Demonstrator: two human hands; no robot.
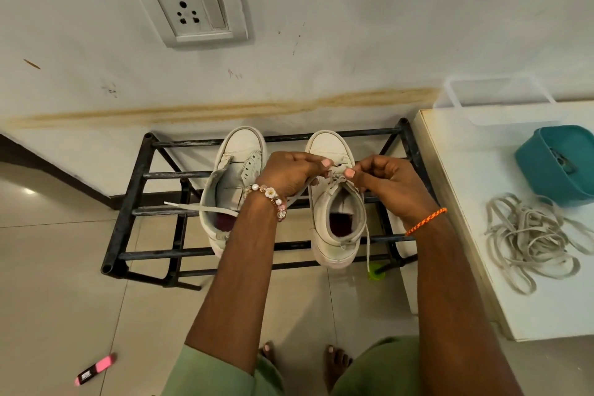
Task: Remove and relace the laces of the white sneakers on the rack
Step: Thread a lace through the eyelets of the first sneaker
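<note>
Two white sneakers stand side by side on a black metal rack [141,175] against the wall, toes toward the wall. Far left on the tiled floor lies a pink highlighter [95,369]. On the wall above sits a socket plate [189,6]. The left sneaker [231,183] has bare eyelets at the front, and one flat lace end [193,207] juts out leftward across its opening. The left hand [287,175], with a beaded bracelet on its wrist, has its fingers curled and pinches a lace strand over the gap between the shoes. The right sneaker [334,202] carries the lace [334,175] at its upper eyelets; the right hand [385,180], with an orange thread at the wrist, pinches that lace just above the tongue, thumb tip close to the left thumb. One strand hangs down the shoe's right side past the rack's front bar. On the white table [456,202] to the right lie a loose lace pile [530,238], a teal container [559,164] and a clear box [496,103]
</note>
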